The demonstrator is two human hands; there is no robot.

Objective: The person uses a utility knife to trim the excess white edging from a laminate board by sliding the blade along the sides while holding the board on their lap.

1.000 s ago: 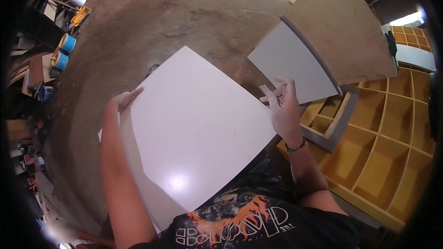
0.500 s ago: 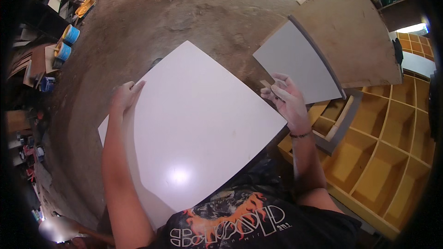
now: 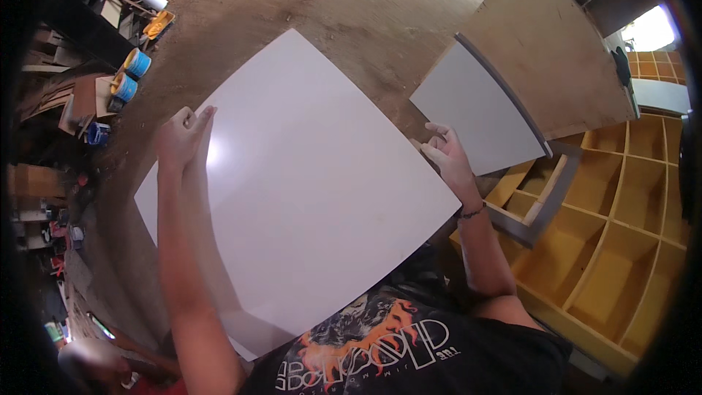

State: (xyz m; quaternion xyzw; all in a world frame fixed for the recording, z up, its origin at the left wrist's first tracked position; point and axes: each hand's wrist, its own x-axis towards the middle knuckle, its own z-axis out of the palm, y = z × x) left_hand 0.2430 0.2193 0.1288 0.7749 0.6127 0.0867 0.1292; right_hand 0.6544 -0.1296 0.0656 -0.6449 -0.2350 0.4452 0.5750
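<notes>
A large white square panel (image 3: 314,197) is tilted in front of my body, its near edge against my black shirt. My left hand (image 3: 179,140) is closed on the panel's left edge, thumb lying on the white face. At the right edge, my right hand (image 3: 449,161) pinches a small flat tan piece (image 3: 416,145) against the rim. Part of that piece is hidden by the fingers, so its kind is unclear. White dust covers the right fingers.
To the right stand a grey panel (image 3: 475,102), a plywood board (image 3: 563,58) and a yellow compartmented cabinet (image 3: 610,271). Blue-and-yellow paint cans (image 3: 137,63), a yellow tray (image 3: 159,25) and scrap boards line the left. Another person (image 3: 95,362) is at the lower left.
The panel has shifted up and slightly left in view, my left hand with it. My right hand has brought the tan piece from beyond the right edge onto that edge.
</notes>
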